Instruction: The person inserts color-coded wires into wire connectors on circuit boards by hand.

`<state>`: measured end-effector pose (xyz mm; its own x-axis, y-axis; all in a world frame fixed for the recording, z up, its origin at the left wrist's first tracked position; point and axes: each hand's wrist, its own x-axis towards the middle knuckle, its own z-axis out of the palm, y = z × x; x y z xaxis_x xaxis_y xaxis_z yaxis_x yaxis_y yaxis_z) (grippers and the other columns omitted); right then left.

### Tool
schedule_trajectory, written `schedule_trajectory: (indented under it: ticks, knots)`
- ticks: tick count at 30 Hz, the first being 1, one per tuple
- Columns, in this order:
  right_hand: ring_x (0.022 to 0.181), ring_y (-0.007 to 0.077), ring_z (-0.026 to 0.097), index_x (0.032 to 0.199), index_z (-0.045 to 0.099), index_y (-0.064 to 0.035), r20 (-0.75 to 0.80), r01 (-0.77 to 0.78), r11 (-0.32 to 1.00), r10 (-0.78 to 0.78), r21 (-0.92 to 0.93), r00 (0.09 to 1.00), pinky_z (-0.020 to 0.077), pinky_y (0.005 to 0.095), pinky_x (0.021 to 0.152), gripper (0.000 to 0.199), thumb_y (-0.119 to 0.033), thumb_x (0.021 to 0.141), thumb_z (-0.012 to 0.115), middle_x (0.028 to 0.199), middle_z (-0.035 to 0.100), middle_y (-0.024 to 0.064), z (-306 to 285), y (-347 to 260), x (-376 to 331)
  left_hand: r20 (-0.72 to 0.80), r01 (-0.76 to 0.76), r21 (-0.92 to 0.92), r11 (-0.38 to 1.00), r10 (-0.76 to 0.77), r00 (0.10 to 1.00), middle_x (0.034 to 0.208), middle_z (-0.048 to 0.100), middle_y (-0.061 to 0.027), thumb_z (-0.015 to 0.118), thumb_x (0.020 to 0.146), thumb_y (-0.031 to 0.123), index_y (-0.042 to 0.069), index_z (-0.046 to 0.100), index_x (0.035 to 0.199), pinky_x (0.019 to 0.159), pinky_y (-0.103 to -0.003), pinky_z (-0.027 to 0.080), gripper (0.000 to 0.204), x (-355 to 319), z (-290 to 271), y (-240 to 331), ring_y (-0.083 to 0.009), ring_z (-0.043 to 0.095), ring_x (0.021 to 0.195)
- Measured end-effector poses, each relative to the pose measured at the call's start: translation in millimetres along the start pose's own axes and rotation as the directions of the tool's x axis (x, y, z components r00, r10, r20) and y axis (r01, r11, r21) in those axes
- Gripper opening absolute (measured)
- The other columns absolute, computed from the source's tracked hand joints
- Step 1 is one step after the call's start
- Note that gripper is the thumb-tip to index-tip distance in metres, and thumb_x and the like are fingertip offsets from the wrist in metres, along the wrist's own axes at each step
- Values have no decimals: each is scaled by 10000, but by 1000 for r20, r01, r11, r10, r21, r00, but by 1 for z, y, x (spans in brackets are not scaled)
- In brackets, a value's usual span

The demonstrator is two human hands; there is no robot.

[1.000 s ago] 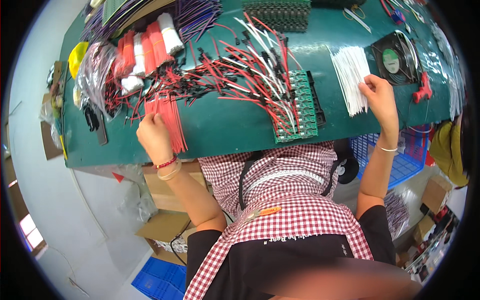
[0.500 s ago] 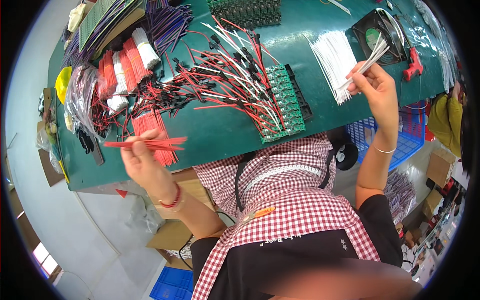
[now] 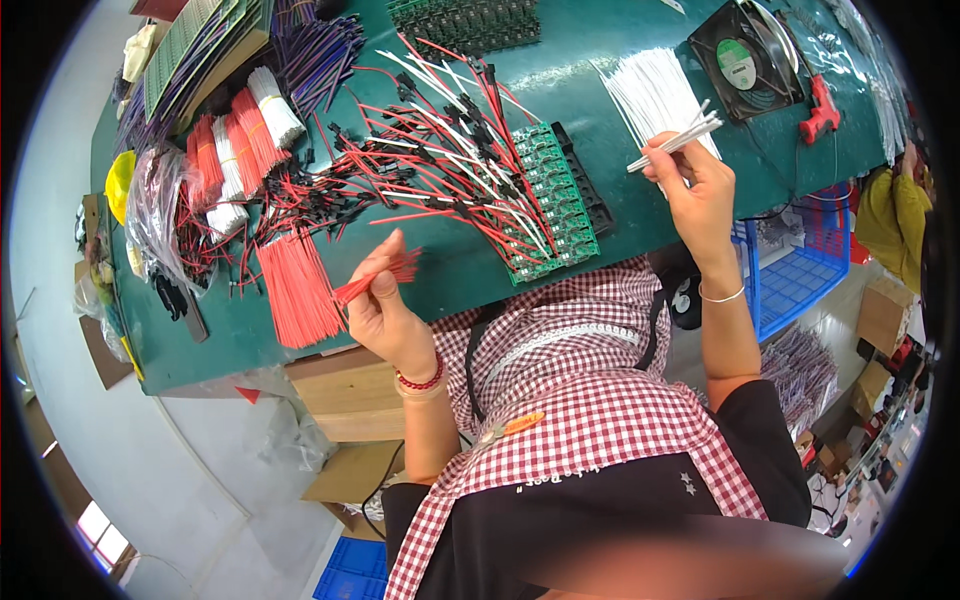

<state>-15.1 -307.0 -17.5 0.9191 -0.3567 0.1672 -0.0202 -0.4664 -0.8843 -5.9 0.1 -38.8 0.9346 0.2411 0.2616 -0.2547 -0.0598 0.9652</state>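
Between the fingers of my left hand [image 3: 392, 318] is a small bunch of red wires [image 3: 404, 267]; the hand is closed on it at the table's near edge. Just left of it lies a flat pile of red wires [image 3: 296, 290]. My right hand [image 3: 695, 190] pinches a bunch of white wires [image 3: 678, 138] in front of a spread of white wires [image 3: 650, 90] on the table. Between the hands lies a row of green circuit boards [image 3: 556, 200] against a black holder [image 3: 588, 180]. Red and white wires with black connectors [image 3: 470, 140] trail from the boards toward the far left.
At the far right stand a black fan [image 3: 740, 62] and a red glue gun [image 3: 822, 108]. Banded wire bundles [image 3: 240, 140] and a plastic bag [image 3: 165, 210] occupy the left. More boards [image 3: 465, 22] sit at the back. A blue crate [image 3: 800, 270] is below the table's right edge.
My left hand has moved right with the red wires, off the red pile and toward the boards. My right hand has moved left and slightly nearer with the white wires.
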Motion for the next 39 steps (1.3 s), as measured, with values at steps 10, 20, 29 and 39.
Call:
schedule_trajectory:
  ticks: [10, 20, 29, 39]
  knots:
    - [635, 96, 634, 891, 675, 40, -30, 61, 996, -59, 58, 998, 490, 222, 587, 91, -42, 855, 689, 737, 670, 66, -8, -13, 9, 42, -100, 9, 995, 100, 994, 924, 607, -111, 608, 946, 123, -39, 633, 984, 782, -355, 553, 168, 17, 20, 68, -186, 608, 832]
    - [589, 76, 589, 878, 667, 20, 48, 74, 989, -80, 127, 996, 456, 221, 571, 86, -61, 853, 684, 690, 648, 43, 1, -34, 37, 286, -281, 201, 938, 218, 933, 832, 635, -92, 682, 863, 49, -26, 685, 970, 542, -261, 467, 130, 63, 121, 74, -127, 597, 638]
    - [629, 69, 590, 922, 654, 3, 232, 36, 972, -90, 231, 969, 471, 227, 592, 104, -87, 872, 665, 695, 639, 27, 21, -31, 59, 433, -432, 562, 705, 194, 880, 825, 615, -92, 662, 860, 73, 3, 666, 956, 547, -335, 483, 120, 75, 137, 64, -238, 616, 637]
    - [666, 66, 605, 931, 652, 5, 369, -173, 926, 39, 337, 929, 495, 235, 621, 108, -97, 894, 650, 744, 665, 28, 38, -22, 60, 486, -436, 587, 682, 134, 864, 842, 594, -99, 645, 857, 65, 20, 644, 938, 544, -360, 484, 93, 77, 144, 59, -274, 616, 648]
